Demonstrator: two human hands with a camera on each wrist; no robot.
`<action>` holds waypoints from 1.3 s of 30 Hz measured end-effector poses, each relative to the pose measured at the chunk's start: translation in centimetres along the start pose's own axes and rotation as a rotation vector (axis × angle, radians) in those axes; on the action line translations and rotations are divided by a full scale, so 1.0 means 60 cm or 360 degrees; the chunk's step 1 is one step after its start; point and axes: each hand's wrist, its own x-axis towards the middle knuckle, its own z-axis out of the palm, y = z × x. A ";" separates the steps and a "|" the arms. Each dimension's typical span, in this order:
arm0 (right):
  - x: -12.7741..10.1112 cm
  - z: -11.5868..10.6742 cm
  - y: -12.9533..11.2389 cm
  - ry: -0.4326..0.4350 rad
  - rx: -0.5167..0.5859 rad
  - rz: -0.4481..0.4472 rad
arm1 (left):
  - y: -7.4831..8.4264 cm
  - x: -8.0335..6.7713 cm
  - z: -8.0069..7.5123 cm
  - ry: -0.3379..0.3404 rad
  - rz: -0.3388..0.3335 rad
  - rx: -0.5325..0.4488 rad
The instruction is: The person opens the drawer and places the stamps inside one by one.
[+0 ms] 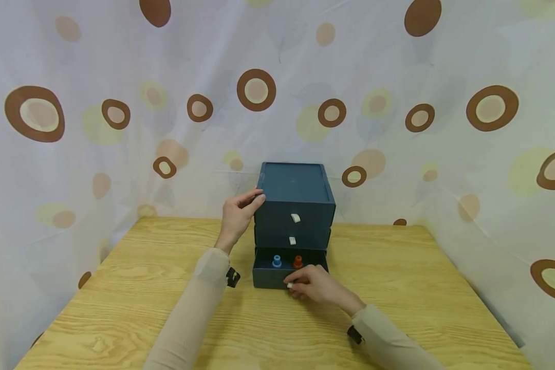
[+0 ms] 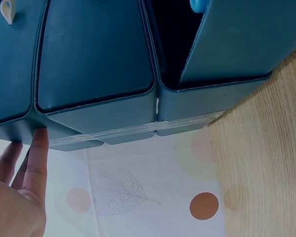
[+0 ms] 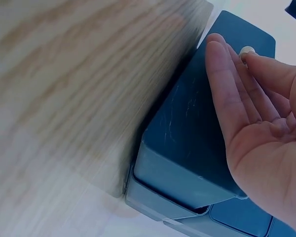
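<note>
A dark blue three-tier drawer cabinet [image 1: 296, 182] stands on the table, its bottom drawer [image 1: 268, 278] pulled out. Inside that drawer, a light blue peg-like piece [image 1: 276, 261] and a red one [image 1: 298, 262] stand upright, side by side. My right hand [image 1: 316, 285] pinches the white knob [image 3: 246, 51] on the drawer's front between thumb and fingers. At the cabinet's upper left edge, my left hand [image 1: 237, 218] rests with extended fingers against the side, as the left wrist view also shows.
The upper two drawers are closed, each with a white knob [image 1: 295, 218] on its front. Clear tape [image 2: 123, 129] runs along the cabinet's side. Behind the wooden table [image 1: 166, 288] hangs a white curtain [image 1: 277, 133] with brown circles.
</note>
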 end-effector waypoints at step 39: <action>0.036 -0.013 0.013 0.0081 -0.0003 0.0040 | 0.014 -0.004 -0.002 -0.0046 -0.0021 -0.0029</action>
